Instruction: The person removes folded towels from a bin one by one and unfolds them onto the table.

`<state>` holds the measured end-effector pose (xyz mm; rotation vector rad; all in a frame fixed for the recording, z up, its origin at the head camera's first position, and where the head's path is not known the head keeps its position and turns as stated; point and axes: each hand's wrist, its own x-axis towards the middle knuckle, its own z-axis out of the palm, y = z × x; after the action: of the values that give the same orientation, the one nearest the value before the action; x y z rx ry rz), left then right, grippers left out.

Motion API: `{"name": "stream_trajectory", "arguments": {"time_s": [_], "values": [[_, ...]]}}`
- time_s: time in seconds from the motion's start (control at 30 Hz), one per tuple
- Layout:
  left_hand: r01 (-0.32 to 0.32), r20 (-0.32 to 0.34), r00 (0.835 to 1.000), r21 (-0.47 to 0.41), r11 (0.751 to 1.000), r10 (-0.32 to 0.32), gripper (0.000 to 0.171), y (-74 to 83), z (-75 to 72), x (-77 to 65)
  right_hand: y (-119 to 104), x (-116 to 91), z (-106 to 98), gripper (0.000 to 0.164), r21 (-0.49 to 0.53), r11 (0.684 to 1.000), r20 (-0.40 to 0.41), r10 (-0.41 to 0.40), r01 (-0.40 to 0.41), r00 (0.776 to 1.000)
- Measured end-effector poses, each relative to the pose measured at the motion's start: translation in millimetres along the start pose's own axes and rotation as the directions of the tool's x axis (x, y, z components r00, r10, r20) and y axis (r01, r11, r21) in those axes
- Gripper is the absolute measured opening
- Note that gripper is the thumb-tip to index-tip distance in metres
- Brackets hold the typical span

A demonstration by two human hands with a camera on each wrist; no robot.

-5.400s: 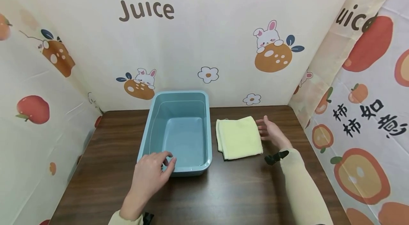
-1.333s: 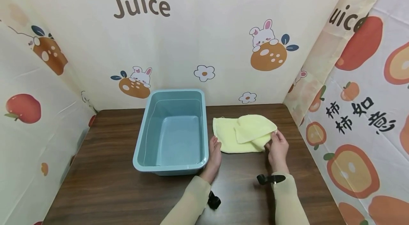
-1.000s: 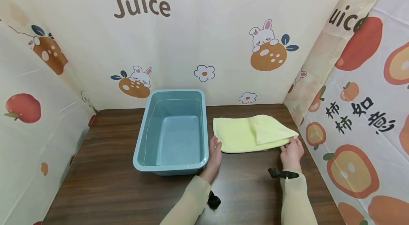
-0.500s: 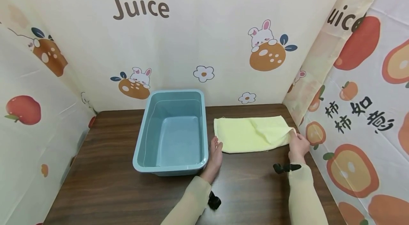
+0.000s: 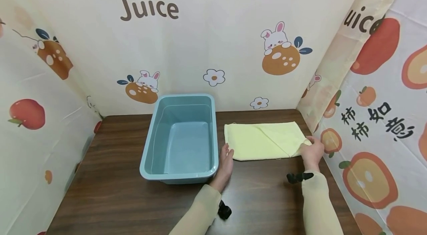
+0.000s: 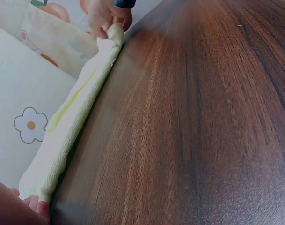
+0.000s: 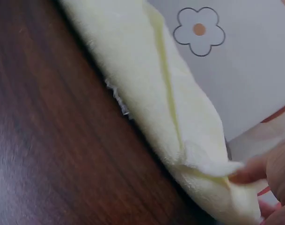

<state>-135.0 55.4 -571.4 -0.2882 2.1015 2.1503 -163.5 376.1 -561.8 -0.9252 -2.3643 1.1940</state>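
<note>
While the wood-grain worktop [image 5: 116,201] carries everything, the blue tub [image 5: 178,178] stands upright with its far end at the back edge, left of centre. Nothing seen inside it. The yellow cloth [image 5: 253,144] lies right of the tub, between it and the worktop's right edge, stretched into a long layered strip near the back right corner; a diagonal crease runs across its upper layer toward the near right.

Step in hand, as judged: opening out and straightening the cloth's right end. Best done by drawing that corner outward low and evenly, left end kept anchored, then smoothing the diagonal crease flat; a hard tug would likely drag the whole strip.

Position: the cloth spans the gap between the hands. Right hand [image 5: 312,152], by the right edge, pinches the near right corner between thumb and fingers. Left hand [image 5: 224,168] sits just beside the tub, fingers fairly straight, touching the cloth's left end; contact with tub: cannot tell.

Smallest item: pale loose threads [image 7: 118,98] at the cloth's near edge.
</note>
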Motion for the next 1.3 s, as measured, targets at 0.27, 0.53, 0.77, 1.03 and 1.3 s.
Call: {"name": "stream_trajectory", "arguments": {"time_s": [0.27, 0.53, 0.77, 1.03, 1.3], "values": [[0.011, 0.018, 1.000, 0.004, 1.000, -0.011, 0.052, 0.8, 1.0, -1.2, -10.5, 15.1, 5.0, 0.037, -0.164, 0.970, 0.092, -0.165, 0.178, 0.982], [0.014, 0.030, 0.999, -0.002, 1.000, -0.014, 0.052, -1.0, 2.8, -1.8, -12.1, 37.1, 1.3, 0.048, -0.136, 0.989, 0.039, 0.056, -0.051, 0.998], [0.012, -0.036, 0.999, -0.037, 0.999, -0.013, 0.050, 3.2, 4.4, 0.2, -13.9, 39.8, 1.3, 0.041, -0.152, 0.988, 0.073, 0.021, -0.009, 0.997], [0.056, -0.104, 0.993, -0.075, 0.996, -0.064, 0.052, 10.2, 6.8, 7.6, -10.0, 29.0, 1.7, 0.051, -0.222, 0.974, 0.115, -0.029, 0.054, 0.993], [0.127, -0.063, 0.989, -0.119, 0.985, -0.135, 0.055, 11.3, 0.7, 10.3, 1.2, 18.3, 1.6, 0.058, -0.274, 0.961, 0.125, 0.060, -0.023, 0.990]]}}
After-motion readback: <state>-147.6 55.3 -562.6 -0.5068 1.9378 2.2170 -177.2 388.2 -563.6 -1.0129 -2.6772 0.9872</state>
